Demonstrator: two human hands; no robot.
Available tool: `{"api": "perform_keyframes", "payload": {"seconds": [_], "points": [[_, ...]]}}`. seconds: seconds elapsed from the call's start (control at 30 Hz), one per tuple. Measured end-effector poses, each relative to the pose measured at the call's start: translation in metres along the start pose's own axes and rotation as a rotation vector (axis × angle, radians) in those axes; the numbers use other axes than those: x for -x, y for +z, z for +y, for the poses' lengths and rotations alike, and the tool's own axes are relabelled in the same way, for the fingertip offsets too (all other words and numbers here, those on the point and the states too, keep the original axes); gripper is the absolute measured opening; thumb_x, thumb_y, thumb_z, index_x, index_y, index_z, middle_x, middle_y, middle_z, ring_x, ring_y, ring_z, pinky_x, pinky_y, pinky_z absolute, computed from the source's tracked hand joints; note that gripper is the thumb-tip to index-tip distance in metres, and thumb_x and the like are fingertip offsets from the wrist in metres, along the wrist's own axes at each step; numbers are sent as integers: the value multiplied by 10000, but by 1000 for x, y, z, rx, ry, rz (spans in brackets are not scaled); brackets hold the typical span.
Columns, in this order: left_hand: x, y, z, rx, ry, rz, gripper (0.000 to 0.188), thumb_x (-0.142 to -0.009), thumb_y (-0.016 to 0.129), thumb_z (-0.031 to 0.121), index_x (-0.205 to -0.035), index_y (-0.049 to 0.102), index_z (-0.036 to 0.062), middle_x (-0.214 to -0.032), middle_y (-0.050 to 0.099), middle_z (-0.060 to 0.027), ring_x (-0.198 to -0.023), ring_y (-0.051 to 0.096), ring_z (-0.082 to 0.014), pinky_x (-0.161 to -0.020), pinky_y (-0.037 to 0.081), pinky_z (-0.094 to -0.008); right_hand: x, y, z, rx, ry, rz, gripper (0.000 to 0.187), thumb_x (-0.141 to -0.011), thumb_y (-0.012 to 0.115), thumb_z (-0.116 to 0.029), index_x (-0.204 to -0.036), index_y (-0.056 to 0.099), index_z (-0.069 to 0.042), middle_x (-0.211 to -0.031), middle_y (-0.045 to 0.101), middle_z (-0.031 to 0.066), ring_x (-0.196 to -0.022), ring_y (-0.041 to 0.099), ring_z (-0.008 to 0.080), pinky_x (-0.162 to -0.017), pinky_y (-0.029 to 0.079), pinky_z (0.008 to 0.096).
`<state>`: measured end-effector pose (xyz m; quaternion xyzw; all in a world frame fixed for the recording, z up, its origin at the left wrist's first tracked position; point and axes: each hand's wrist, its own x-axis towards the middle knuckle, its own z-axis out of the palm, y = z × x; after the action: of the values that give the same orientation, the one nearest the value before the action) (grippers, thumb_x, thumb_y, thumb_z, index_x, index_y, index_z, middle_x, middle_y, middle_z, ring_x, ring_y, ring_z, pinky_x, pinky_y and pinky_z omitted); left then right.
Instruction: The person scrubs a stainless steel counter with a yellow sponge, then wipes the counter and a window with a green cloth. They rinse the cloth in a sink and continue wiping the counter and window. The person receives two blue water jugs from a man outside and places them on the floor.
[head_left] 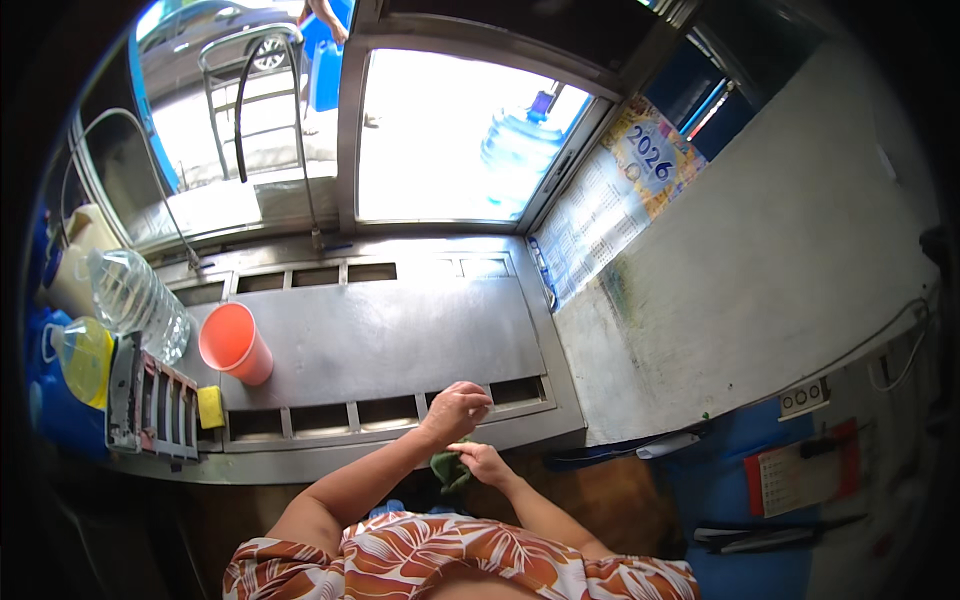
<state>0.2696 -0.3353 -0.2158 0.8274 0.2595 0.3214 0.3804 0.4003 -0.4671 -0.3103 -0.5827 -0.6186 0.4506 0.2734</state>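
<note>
My left hand (458, 410) is over the front edge of the steel counter (420, 325), its fingers curled together above the slots. Whether anything is inside those fingers I cannot make out. Just below and to the right, my right hand (483, 463) grips a dark green cloth (452, 472), which hangs down in front of the counter. A pinkish-orange plastic cup (236, 345) stands on the counter's left part. Beside it, near the front left corner, is a yellow sponge (210, 407).
Left of the cup are a large clear bottle (140, 300), a jug of yellow liquid (82, 358) and a grey slotted rack (160, 400). Thin metal pipes rise at the back. A pale wall (700, 300) bounds the right; a blue water jug (520, 145) is outside the window.
</note>
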Motion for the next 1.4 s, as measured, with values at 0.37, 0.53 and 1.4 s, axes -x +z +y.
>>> {"api": "perform_keyframes", "payload": {"seconds": [0.37,0.53,1.4], "points": [[-100,3,143,100,418,47,238,-760,739,159,-626,560,75,-661,582,-62,-662,591,-280,-626,470,-395,47,2,-14,-175,236,238,285,-881,585,-132,-1140,649,-33,-1025,695,166,-962,668,257,-867,491,326],[-169,22,243,171,726,34,142,-774,733,144,-710,636,63,-770,615,-64,-761,600,-260,-839,425,-402,70,-41,-2,-195,215,327,283,-877,589,-144,-1127,649,-25,-1021,696,163,-950,672,246,-853,497,326],[-514,7,539,-628,835,1026,319,-875,522,158,-1175,618,113,-1199,603,-108,-1179,521,-293,-967,409,-463,202,-151,54,-645,155,546,225,-879,618,-91,-1070,689,5,-909,687,7,-808,596,65,-750,486,221]]}}
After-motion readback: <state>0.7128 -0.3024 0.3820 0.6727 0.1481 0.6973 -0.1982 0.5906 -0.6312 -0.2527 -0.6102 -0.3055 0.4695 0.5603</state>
